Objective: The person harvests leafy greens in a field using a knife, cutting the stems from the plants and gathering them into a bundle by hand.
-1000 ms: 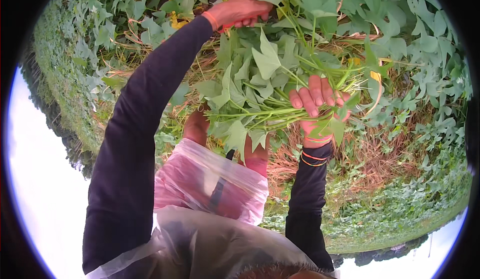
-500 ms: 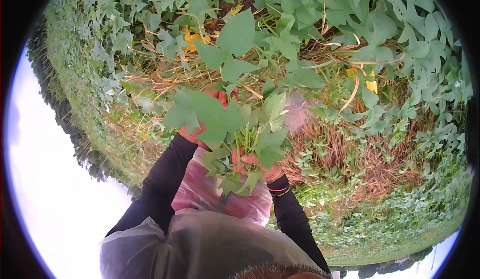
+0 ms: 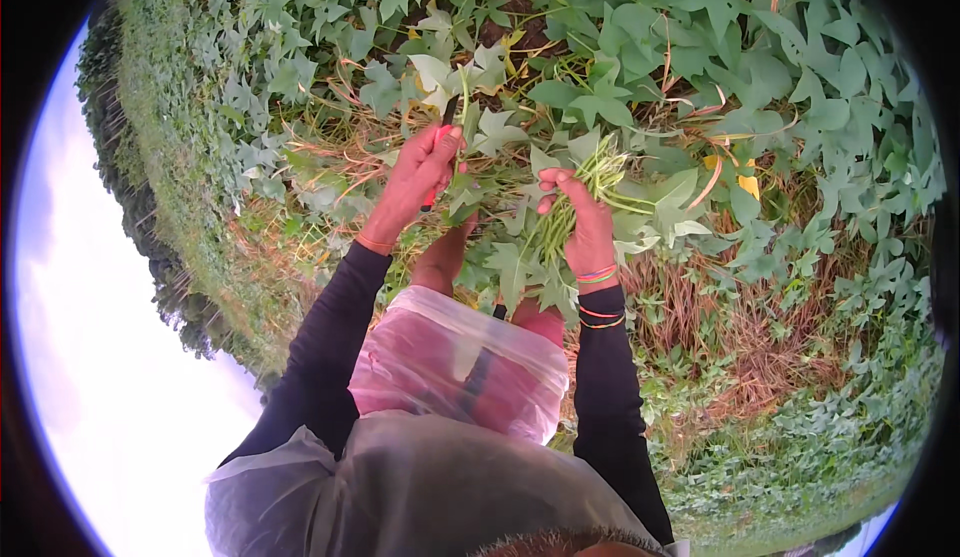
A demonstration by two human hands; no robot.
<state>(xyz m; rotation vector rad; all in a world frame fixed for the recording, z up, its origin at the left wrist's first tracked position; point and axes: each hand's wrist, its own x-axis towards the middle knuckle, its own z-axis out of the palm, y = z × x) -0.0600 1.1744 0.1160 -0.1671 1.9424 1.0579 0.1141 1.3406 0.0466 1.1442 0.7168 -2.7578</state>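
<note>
My left hand [image 3: 415, 175] is closed around the red handle of a knife [image 3: 450, 111], whose dark blade points away from me. A green leafy stem [image 3: 464, 89] lies along the blade, against my thumb; whether it is pinched there or still attached to a plant I cannot tell. To the right, my right hand [image 3: 590, 225] is wrapped round a bunch of cut green stems [image 3: 604, 169]. Pale stem ends stick up above the fist, and broad lobed leaves spread out at the sides and below.
Leafy vines [image 3: 640, 37] cover the ground ahead and to the sides. Dry brown grass [image 3: 750, 327] lies at the right. A translucent plastic sheet [image 3: 470, 357] covers my lap, with a bare leg [image 3: 440, 257] below my hands. Dark trees [image 3: 130, 187] stand at the far left.
My hands have moved apart from near my lap: the left forward with the knife now visible, the right outward to the right with the bunch, whose stem ends now point upward.
</note>
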